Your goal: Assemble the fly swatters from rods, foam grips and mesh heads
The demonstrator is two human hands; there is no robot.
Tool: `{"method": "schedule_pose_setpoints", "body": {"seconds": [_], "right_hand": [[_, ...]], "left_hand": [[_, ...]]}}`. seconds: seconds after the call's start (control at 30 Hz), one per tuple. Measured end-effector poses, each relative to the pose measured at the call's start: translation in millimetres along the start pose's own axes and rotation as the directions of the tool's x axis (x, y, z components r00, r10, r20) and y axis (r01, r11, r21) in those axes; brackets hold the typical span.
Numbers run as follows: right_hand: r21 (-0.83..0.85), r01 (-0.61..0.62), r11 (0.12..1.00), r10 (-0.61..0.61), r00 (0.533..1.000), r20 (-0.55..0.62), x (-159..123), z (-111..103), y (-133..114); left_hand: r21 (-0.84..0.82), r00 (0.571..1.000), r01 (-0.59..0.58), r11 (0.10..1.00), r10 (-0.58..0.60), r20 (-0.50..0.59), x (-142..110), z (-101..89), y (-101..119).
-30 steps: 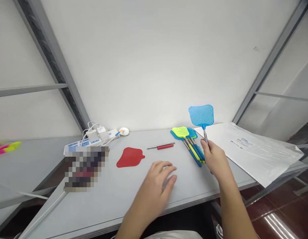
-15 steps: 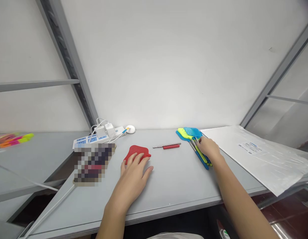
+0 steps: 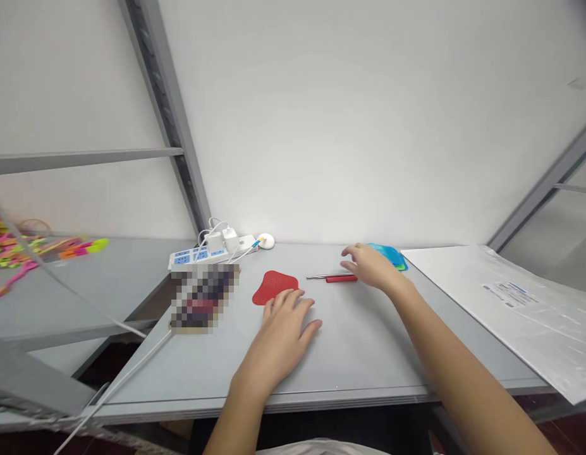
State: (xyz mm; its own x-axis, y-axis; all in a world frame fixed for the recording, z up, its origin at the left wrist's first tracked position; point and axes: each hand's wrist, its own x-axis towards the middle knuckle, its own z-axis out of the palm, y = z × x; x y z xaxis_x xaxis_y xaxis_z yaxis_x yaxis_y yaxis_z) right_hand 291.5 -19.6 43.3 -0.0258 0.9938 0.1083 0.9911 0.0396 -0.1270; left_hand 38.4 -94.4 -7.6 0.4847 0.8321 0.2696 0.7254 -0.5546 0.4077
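Left hand (image 3: 286, 332) lies flat and spread, palm down on the worktop (image 3: 363, 360), with its fingertips (image 3: 277, 302) at the lower edge of the red swatter head (image 3: 274, 286) and no visible pinch. The head lies flat, and its handle isn't visible. Right of the head sits a steel rod with red grip (image 3: 330, 277), lying across the worktop, nothing holding it. Further right, right hand (image 3: 373, 266) is open, fingers stretched out and slightly curved, pinching nothing, just past the red grip end of the rod. Can't tell if those fingers touch the rod. Right hand also partly covers the blue swatter stack (image 3: 390, 254), which lies flat beyond it, further right of the head, with a green edge showing; its handles are hidden behind the hand. Both hands are empty, so nothing is lifted at this moment. Judging from the lie of things, the flat head would need fingertips worked under its rim, while the rod needs a pinch around its thin shaft. Left of the head is a blurred patch (image 3: 205, 297), and beyond that a power strip (image 3: 198, 259) with white chargers (image 3: 221, 239). Far right of the head lies a plastic-wrapped white sheet (image 3: 515, 309). Far left of it, on a lower side shelf (image 3: 84, 284), are neon plastic bits (image 3: 22, 249).
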Motion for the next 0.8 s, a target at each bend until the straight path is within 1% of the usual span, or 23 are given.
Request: {"method": "schedule_pose_setpoints", "body": {"seconds": [0.07,0.17,0.23,0.3,0.4,0.5,0.57,0.63,0.8], "right_hand": [[0.033,0.118,0.992,-0.121,0.988,0.095,12.6,12.2,-13.8],[0.065,0.194,0.979,-0.203,0.959,0.196,23.4,32.7,-19.2],[0.079,0.203,0.976,-0.216,0.950,0.226,24.6,42.2,-15.6],[0.096,0.196,0.976,-0.215,0.944,0.251,22.5,46.7,-10.5],[0.119,0.162,0.980,-0.191,0.931,0.312,16.9,47.5,-6.9],[0.138,0.139,0.981,-0.181,0.912,0.369,11.0,48.4,-11.8],[0.152,0.143,0.978,-0.192,0.904,0.382,7.5,51.0,-19.5],[0.163,0.149,0.975,-0.200,0.907,0.371,4.2,54.5,-28.9],[0.171,0.142,0.975,-0.188,0.936,0.299,-1.1,59.7,-47.6]], "left_hand": [[-0.027,0.999,-0.043,0.999,0.043,0.017,-1.7,1.7,9.4],[-0.091,0.994,-0.108,0.990,0.110,0.016,-3.3,3.0,21.0],[-0.116,0.990,-0.140,0.983,0.142,0.008,-3.8,3.6,25.9],[-0.114,0.987,-0.158,0.981,0.160,0.009,-4.3,4.5,28.9],[-0.095,0.985,-0.166,0.982,0.170,0.032,-5.5,6.7,32.0],[-0.078,0.983,-0.171,0.982,0.175,0.050,-6.7,9.6,34.7],[-0.069,0.982,-0.173,0.982,0.177,0.058,-7.1,11.8,35.6],[-0.061,0.983,-0.170,0.984,0.174,0.065,-7.4,14.0,35.5],[-0.045,0.982,-0.170,0.984,0.173,0.074,-6.0,17.5,33.6]]}}
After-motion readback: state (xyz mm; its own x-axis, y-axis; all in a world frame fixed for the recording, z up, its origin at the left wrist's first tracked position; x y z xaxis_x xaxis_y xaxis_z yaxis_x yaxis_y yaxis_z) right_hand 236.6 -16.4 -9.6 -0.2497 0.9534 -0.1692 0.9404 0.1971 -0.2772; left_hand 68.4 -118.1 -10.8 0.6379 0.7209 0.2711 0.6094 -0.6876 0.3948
